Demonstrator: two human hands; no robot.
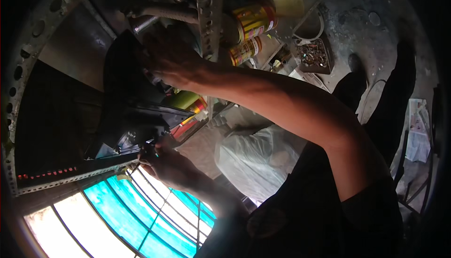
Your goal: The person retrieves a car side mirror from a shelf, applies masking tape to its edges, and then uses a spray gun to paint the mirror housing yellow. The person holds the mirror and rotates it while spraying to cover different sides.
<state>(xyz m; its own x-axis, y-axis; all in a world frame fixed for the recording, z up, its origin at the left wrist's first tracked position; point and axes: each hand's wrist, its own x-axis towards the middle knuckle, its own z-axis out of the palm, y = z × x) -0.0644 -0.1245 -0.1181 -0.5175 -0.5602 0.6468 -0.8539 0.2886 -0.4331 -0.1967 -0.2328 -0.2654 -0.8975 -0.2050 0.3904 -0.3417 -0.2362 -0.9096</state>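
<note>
A large black curved housing point(122, 84) stands at the left, with dark, angled parts along its lower edge that are hard to make out in the shadow. My right hand point(171, 58) reaches across from the right and grips the housing's upper edge; its fingertips fade into the dark. Lower down, my left hand point(171, 164) is closed at the housing's bottom corner. Its fingers pinch something small and dark with a teal spot, too unclear to name. Between the hands sticks out a flat black piece point(181, 113) of the housing.
Perforated metal angle posts point(206, 18) frame a shelf. Yellow-and-red cans point(253, 22) lie behind my right arm, near a box of small metal parts point(312, 53). A whitish plastic sheet point(258, 157) hangs below my forearm. A bright window with teal panes point(127, 211) fills the lower left.
</note>
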